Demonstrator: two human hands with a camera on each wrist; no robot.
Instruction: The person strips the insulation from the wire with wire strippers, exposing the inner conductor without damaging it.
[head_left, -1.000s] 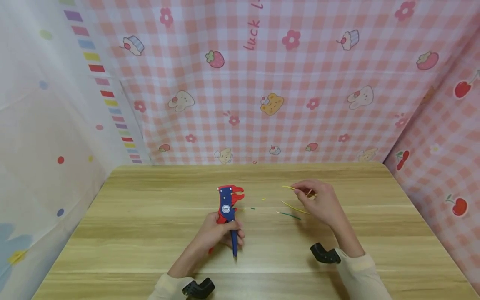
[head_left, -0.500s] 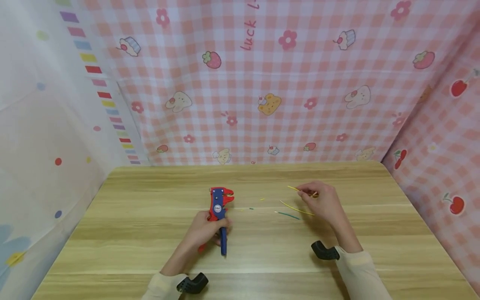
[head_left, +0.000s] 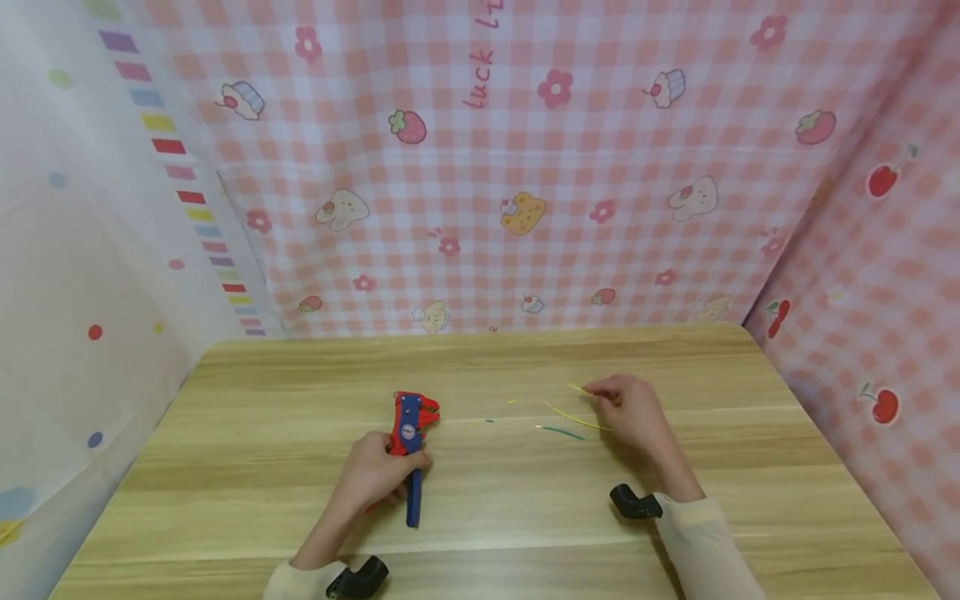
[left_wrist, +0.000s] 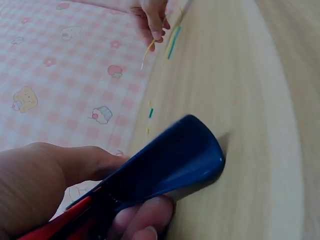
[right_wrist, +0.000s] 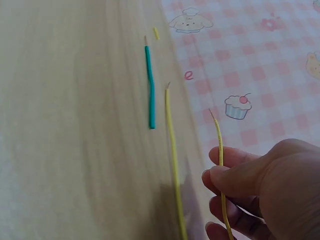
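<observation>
My left hand (head_left: 378, 467) grips the handles of a red and blue wire stripper (head_left: 409, 429), its jaws pointing away and to the right. In the left wrist view the blue handle (left_wrist: 175, 155) lies between thumb and fingers. My right hand (head_left: 630, 412) pinches a yellow wire (right_wrist: 220, 140) between thumb and fingers, with a bare strand at its upper end. Beside that hand a second yellow wire (right_wrist: 173, 145) lies on the table, also bared at one end. Left of it rests a short green wire (right_wrist: 151, 82) with a copper tip.
Small cut bits of insulation lie mid-table between the hands: a green bit (head_left: 490, 421) and a yellow bit (head_left: 512, 402). The wooden table (head_left: 525, 517) ends at the back against a pink checked curtain (head_left: 450, 192). Both wrists wear black camera mounts.
My left hand has moved left with the wire stripper, away from the insulation bits. The right hand keeps its pinch on the yellow wire. The whole head view has shifted a little.
</observation>
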